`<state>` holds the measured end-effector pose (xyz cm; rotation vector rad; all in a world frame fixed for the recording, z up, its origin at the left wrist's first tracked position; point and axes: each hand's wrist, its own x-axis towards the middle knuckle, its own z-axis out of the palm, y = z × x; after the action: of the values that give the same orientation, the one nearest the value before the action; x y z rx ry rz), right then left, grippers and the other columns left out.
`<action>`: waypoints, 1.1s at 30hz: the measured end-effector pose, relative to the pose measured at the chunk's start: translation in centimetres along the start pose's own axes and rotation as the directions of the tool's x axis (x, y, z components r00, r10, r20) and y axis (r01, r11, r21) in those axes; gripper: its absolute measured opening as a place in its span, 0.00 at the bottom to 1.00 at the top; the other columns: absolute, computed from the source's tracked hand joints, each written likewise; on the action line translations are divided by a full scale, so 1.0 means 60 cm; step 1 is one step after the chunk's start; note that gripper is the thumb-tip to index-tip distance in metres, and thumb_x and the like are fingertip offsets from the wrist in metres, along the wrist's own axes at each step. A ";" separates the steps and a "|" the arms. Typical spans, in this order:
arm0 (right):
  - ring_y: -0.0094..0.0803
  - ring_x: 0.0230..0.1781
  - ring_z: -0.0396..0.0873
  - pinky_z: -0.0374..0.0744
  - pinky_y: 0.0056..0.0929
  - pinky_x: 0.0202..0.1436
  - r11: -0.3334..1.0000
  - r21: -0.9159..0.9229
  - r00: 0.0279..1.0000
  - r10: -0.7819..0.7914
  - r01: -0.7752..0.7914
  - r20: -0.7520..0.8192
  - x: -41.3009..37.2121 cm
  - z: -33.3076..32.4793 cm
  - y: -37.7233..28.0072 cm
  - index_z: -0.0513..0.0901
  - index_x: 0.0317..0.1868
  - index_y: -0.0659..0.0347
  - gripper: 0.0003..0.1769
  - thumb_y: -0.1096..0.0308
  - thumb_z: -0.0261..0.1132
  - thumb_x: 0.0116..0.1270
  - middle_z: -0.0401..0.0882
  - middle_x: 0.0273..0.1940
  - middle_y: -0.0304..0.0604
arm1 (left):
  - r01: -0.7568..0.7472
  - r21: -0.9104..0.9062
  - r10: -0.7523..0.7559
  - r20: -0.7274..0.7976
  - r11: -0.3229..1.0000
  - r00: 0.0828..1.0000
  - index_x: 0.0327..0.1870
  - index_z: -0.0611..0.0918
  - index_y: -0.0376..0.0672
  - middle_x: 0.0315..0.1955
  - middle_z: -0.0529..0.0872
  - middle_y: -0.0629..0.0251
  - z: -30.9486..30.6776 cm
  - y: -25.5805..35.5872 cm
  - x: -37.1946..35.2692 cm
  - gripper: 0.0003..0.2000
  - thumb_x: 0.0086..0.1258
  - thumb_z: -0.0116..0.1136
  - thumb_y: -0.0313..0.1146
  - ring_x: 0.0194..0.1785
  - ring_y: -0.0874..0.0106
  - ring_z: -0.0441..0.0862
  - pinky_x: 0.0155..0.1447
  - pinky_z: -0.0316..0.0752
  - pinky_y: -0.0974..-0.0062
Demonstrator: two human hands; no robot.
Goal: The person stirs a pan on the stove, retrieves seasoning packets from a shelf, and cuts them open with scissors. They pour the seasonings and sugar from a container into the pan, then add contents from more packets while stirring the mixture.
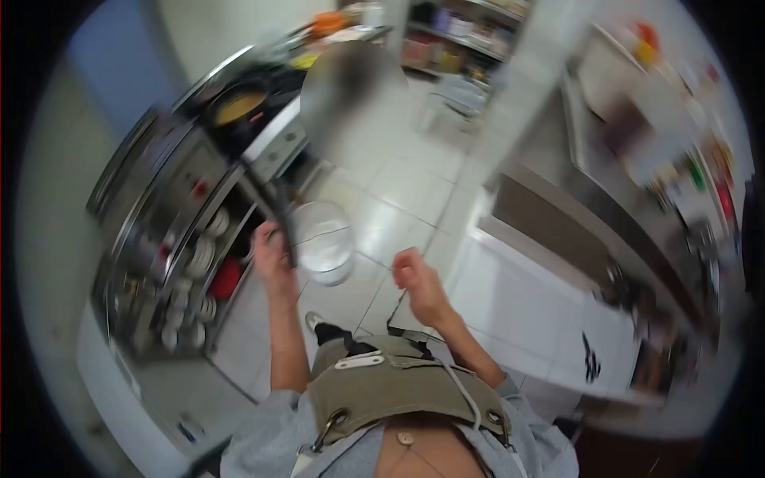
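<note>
My left hand (273, 248) is raised at centre left, its fingers curled round a dark, blurred handle-like bar (279, 211). Just right of that hand is a round, clear or whitish container (323, 243), seen against the floor; whether it is joined to the bar I cannot tell. My right hand (415, 273) is held up over the tiles with its fingers curled in, and nothing shows in it. An olive apron (398, 390) covers my front.
A stove (275, 143) with a pan (239, 106) stands at upper left, beside a metal cabinet (167, 191) holding stacked dishes. On the right is a white counter (518, 307) bearing a black utensil (590, 358). A blurred person (347, 95) stands ahead, near shelves (458, 36).
</note>
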<state>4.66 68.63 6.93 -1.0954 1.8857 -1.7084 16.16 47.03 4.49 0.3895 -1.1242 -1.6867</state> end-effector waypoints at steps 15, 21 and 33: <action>0.24 0.14 0.67 0.66 0.24 0.19 0.934 -0.235 0.914 -0.172 0.270 0.368 0.360 0.392 -0.077 0.70 0.33 0.63 0.08 0.73 0.63 0.61 0.68 0.16 0.39 | 0.073 0.055 -0.071 -0.048 0.996 0.996 0.46 0.66 0.45 0.16 0.73 0.77 -0.287 0.120 0.239 0.10 0.68 0.53 0.27 0.16 0.90 0.58 0.20 0.49 0.89; 0.48 0.22 0.76 0.72 0.37 0.26 0.843 -0.314 0.840 -0.258 0.437 0.477 0.475 0.465 -0.051 0.67 0.35 0.65 0.10 0.81 0.59 0.54 0.73 0.20 0.50 | 0.035 0.230 -0.032 -0.016 0.973 0.999 0.44 0.68 0.45 0.12 0.68 0.79 -0.315 0.097 0.360 0.10 0.67 0.54 0.27 0.14 0.90 0.54 0.20 0.44 0.85; 0.14 0.15 0.59 0.57 0.19 0.19 0.991 -0.002 0.905 -0.122 0.135 0.408 0.839 0.480 0.048 0.66 0.36 0.62 0.09 0.76 0.61 0.63 0.67 0.16 0.33 | 0.026 0.075 -0.013 -0.171 0.997 0.985 0.45 0.69 0.45 0.11 0.66 0.80 -0.290 -0.004 0.654 0.09 0.68 0.55 0.29 0.15 0.89 0.55 0.22 0.45 0.85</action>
<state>-7.19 11.86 9.78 -1.4851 1.6083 -1.3790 11.77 4.33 5.34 0.5845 -1.0639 -1.5979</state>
